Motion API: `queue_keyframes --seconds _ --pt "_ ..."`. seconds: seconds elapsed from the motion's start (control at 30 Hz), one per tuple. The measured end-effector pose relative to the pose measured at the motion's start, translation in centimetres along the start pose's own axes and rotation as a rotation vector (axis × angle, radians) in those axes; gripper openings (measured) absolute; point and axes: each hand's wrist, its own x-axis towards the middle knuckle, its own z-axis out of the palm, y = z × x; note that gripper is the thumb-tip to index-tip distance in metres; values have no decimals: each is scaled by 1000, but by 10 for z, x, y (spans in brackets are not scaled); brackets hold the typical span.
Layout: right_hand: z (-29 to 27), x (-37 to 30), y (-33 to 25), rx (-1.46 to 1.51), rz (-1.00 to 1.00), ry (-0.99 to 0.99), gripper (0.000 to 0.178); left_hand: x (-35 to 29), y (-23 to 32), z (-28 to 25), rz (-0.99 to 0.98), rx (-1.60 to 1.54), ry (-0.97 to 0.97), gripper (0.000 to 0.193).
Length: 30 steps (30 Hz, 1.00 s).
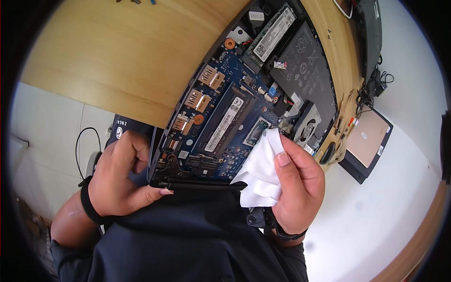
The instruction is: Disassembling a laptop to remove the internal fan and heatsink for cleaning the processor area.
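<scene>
An opened laptop base (184,96) lies tilted in front of me, its inside bare: a blue circuit board (189,134), a memory module (226,124), a storage stick (275,35) and a black battery (305,63). At the near left corner my left hand (115,181) holds the laptop, thumb along the near edge and fingers curled at the side. My right hand (300,188) pinches a folded white cloth (260,176) between thumb and fingers. The cloth's upper tip is beside the silvery processor chip (255,133); whether it touches is hard to tell. The cloth hides part of the board.
The laptop rests on a wooden table (108,51). To its right are slim tools (339,113), black cables (373,89) and a gold-coloured panel (369,136) on a dark one. A dark upright panel (371,35) stands at the far right.
</scene>
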Motion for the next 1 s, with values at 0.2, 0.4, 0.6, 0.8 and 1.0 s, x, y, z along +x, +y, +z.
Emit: queue_keyframes --seconds 0.2,0.4,0.6,0.8,1.0 --pt "3 1 -1 -7 35 53 31 5 8 -5 -12 -20 -44 55" --pt "3 0 0 -30 80 82 32 6 8 -10 13 8 -67 52" --pt "6 -4 2 84 49 69 31 6 6 -10 19 -1 -68 53" --pt "7 -7 1 93 46 63 31 6 7 -7 13 -15 -58 52" --pt "9 -12 0 103 62 49 32 7 6 -8 11 -11 -59 52"
